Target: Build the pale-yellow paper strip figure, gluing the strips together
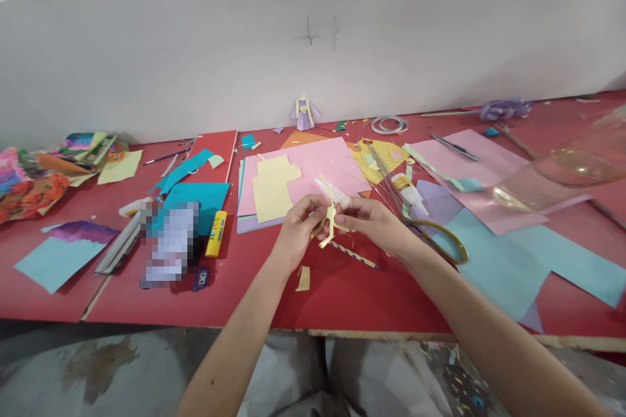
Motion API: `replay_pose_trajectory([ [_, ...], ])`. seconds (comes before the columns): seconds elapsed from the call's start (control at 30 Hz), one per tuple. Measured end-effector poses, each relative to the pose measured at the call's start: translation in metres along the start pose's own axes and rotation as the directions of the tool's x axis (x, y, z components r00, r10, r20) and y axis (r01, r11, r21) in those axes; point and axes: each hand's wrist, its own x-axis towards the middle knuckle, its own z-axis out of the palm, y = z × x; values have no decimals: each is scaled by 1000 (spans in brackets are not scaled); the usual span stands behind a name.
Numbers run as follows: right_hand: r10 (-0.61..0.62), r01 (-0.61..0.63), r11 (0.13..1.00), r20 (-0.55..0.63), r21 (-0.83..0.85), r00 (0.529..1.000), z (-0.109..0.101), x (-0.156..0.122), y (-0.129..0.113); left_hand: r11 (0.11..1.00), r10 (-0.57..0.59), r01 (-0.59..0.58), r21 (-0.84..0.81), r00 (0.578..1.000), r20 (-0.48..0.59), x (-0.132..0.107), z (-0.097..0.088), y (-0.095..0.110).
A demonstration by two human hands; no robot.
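My left hand [307, 220] and my right hand [366, 216] meet over the middle of the table. Between their fingertips is a small, narrow piece of cut pale yellow paper [331, 228]; both hands are closed on it. Something whitish shows by the right fingertips, too blurred to name. Below the hands lies a patterned pencil [359, 257], and a yellow paper scrap [304, 279] is nearer the table edge. Behind them, pale yellow sheets [274, 189] rest on pink paper [323, 159]. Gold-handled scissors [447, 241] lie beside my right forearm.
A paper doll [304, 112] stands against the white wall. Left are a glue stick [216, 234], a sharpener [200, 279] and blue paper [208, 199]. Right are a white glue bottle [409, 193], a craft knife [454, 147] and a blurred clear bottle [557, 169].
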Motion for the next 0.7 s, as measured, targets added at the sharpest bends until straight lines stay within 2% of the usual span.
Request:
replay_pose_trajectory([
  [0.13, -32, 29, 999, -61, -42, 998, 3, 1, -1, 1000, -20, 20, -14, 1000, -11, 0, 3, 1],
  [0.3, -52, 49, 998, -141, -25, 989, 7, 2, 0, 999, 38, -36, 34, 998, -44, -1, 2, -2],
  [0.47, -66, 64, 998, -165, -18, 984, 8, 3, 1, 991, 89, -81, 105, 993, -76, -2, 3, -5],
  [0.6, -75, 69, 997, -199, -39, 977, 7, 2, 2, 964, 181, -154, 216, 978, -108, -5, 6, -4],
  [0.7, -74, 60, 996, -220, -69, 973, 6, 2, 2, 929, 217, -166, 330, 968, -123, -8, 9, -2],
])
